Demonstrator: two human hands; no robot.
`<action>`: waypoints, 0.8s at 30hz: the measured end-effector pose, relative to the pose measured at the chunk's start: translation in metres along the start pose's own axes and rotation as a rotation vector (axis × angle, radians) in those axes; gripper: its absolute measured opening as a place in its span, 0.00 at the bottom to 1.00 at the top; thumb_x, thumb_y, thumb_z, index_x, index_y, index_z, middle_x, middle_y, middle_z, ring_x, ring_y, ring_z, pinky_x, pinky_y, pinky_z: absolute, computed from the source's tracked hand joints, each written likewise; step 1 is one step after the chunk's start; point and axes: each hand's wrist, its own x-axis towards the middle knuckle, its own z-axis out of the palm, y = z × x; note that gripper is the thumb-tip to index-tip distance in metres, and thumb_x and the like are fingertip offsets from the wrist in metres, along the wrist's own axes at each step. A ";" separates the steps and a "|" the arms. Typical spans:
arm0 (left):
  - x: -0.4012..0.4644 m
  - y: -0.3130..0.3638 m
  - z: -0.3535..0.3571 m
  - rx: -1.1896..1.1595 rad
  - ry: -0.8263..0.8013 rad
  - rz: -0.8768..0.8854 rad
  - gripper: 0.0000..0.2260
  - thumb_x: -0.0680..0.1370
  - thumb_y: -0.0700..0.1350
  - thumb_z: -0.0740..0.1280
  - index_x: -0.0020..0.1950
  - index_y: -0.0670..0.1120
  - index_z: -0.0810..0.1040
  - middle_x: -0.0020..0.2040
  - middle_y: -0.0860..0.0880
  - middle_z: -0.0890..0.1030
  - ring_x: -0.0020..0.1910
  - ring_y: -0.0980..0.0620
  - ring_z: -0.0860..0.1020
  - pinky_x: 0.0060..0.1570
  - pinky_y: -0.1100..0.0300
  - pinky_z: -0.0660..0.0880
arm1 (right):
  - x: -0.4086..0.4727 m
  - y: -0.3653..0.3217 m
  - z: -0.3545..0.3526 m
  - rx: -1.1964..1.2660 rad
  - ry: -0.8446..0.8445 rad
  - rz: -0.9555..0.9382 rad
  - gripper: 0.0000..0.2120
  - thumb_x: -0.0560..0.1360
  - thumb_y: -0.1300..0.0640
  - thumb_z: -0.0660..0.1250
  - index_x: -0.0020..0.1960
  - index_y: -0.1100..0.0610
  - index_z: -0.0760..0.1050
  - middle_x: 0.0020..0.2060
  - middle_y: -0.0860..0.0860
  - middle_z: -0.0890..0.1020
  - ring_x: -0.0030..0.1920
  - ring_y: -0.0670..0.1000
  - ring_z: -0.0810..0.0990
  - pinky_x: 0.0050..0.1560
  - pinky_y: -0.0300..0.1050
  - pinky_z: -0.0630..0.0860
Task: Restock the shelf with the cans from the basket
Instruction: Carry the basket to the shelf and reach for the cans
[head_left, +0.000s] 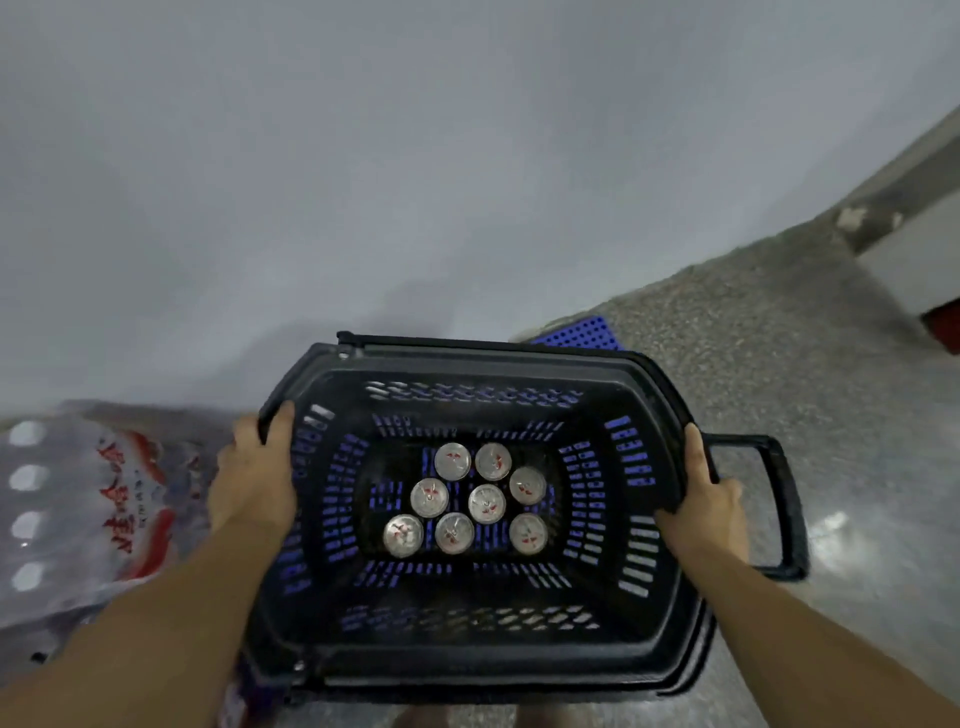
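Both hands grip the black basket (470, 670) by its side rims: left hand (254, 480) on the left rim, right hand (704, 506) on the right. Eight cans (485, 503) stand upright on the basket bottom. A shrink-wrapped bottle pack (88, 514) lies to the left.

A single wide-angle view looked from the person's head almost straight down, close above the black slotted plastic basket (649, 613), which filled the lower middle, with the speckled grey floor (769, 332) and pale grey wall (415, 156) curving beyond.
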 end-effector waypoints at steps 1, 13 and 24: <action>-0.003 0.016 -0.006 0.000 0.005 0.046 0.31 0.73 0.33 0.61 0.73 0.51 0.57 0.66 0.40 0.60 0.53 0.34 0.69 0.47 0.39 0.72 | -0.010 0.017 -0.009 0.030 0.023 0.030 0.46 0.70 0.58 0.69 0.74 0.37 0.42 0.52 0.63 0.68 0.41 0.63 0.76 0.47 0.52 0.75; -0.103 0.224 -0.017 0.132 -0.053 0.619 0.32 0.72 0.35 0.62 0.73 0.51 0.56 0.68 0.40 0.61 0.51 0.36 0.71 0.47 0.43 0.73 | -0.160 0.242 -0.070 0.272 0.215 0.534 0.45 0.71 0.57 0.68 0.73 0.36 0.42 0.47 0.58 0.66 0.32 0.57 0.68 0.38 0.48 0.71; -0.341 0.410 0.066 0.339 -0.130 1.084 0.32 0.73 0.36 0.64 0.73 0.51 0.56 0.71 0.42 0.56 0.56 0.36 0.68 0.47 0.43 0.72 | -0.355 0.477 -0.066 0.498 0.320 1.012 0.42 0.73 0.54 0.67 0.72 0.34 0.41 0.56 0.62 0.67 0.40 0.60 0.72 0.47 0.52 0.72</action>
